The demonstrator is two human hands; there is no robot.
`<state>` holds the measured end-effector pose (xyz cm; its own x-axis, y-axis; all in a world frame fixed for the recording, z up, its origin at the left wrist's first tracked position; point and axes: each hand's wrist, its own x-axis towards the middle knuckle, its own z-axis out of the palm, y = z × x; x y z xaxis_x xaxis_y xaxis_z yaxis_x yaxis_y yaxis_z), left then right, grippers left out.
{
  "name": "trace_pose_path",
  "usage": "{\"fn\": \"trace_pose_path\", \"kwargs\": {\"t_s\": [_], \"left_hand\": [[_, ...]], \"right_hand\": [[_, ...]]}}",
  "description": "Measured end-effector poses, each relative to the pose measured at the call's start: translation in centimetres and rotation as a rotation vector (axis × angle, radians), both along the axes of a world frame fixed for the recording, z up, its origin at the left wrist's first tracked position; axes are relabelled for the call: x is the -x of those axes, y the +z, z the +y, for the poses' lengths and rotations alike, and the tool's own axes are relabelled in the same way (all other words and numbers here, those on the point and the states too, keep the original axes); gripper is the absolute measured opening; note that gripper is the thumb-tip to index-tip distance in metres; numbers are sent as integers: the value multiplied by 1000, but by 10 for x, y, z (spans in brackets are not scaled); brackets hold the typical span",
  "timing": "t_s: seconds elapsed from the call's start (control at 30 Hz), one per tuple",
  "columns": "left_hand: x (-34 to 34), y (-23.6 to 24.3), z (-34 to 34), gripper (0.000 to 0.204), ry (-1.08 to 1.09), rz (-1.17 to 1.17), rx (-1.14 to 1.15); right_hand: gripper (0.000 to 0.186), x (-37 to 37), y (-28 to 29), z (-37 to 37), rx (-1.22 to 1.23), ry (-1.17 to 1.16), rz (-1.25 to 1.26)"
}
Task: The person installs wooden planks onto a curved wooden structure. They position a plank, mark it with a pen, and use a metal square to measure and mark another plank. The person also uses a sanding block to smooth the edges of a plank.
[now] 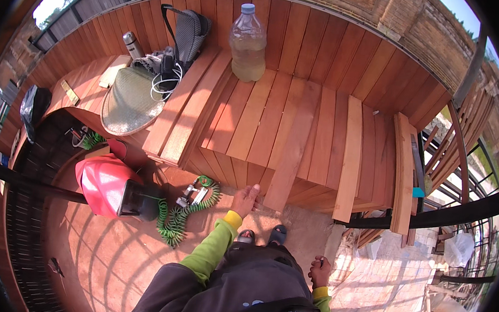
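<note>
My left hand [246,200] reaches forward with its fingers stretched out, beside the near end of a loose wooden board [292,150]. That board lies across the slatted wooden bench [251,130] and sticks out past its front edge. Whether my fingertips touch the board I cannot tell. Low at my right side, my right hand [320,272] is curled closed. A small dark thing shows at its fingers, too small to name. Farther right, another loose board [350,158] also overhangs the bench front.
Stacked boards [186,107] lie on the bench at left, beside a woven conical hat [133,103]. A large plastic bottle [248,44] stands behind. On the floor are a red-and-black machine [106,186], a coiled green hose [172,223] and a metal air tool [193,195]. More boards [403,174] overhang at right.
</note>
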<state>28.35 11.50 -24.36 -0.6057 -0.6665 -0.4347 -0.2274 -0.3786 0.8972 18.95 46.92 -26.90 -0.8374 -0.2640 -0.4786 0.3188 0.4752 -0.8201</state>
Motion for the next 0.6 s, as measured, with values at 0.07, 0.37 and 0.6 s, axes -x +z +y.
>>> {"fn": "trace_pose_path", "kwargs": {"t_s": [0.07,0.37,0.6], "left_hand": [[2,2,3,49,-23,10,-45],[13,0,-5,45,-49,61,-60],[38,-13,-15,43,-60,162,-25]], "right_hand": [[17,-11,26,-3,10,-51,-82],[16,-15,4,-25,-41,162,343],[13,-24,27,-53,-35,180,381]]}}
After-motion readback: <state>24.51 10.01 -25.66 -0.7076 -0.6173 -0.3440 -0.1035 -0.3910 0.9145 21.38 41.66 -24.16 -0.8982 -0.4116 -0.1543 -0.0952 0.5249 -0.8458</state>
